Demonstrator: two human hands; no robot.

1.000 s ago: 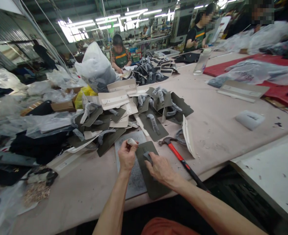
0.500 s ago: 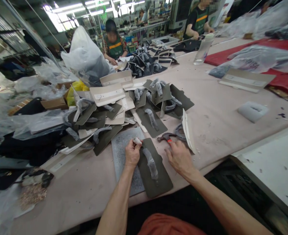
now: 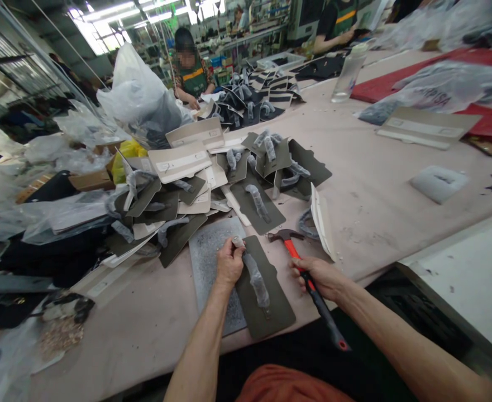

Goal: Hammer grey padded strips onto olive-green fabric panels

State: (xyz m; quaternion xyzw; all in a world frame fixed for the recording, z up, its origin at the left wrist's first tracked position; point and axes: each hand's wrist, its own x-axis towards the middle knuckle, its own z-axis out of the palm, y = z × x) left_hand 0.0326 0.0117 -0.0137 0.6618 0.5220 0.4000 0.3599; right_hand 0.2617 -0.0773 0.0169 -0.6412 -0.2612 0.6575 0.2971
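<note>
My left hand (image 3: 229, 265) is closed, pinching the pale upper end of a plastic-wrapped handle (image 3: 257, 282). This handle lies along a dark olive panel (image 3: 277, 298), whose left edge overlaps a speckled grey slab (image 3: 216, 279). To the right, my right hand (image 3: 319, 274) grips a claw hammer (image 3: 292, 248) by its red and black shaft. The hammer's head points away from me, just beyond the panel's right side, and its butt end reaches past the table edge. What the left fingertips cover is partly hidden.
A heap of similar panels with wrapped handles (image 3: 258, 204) spreads beyond the slab. One pale panel (image 3: 323, 220) stands tilted near the hammer head. A clear bottle (image 3: 349, 75) and a white packet (image 3: 438, 183) are farther right. Co-workers (image 3: 192, 70) are across the table.
My right hand has closed round the hammer and drawn back toward me, with the shaft now in plain view. The left hand stays at the handle's upper end.
</note>
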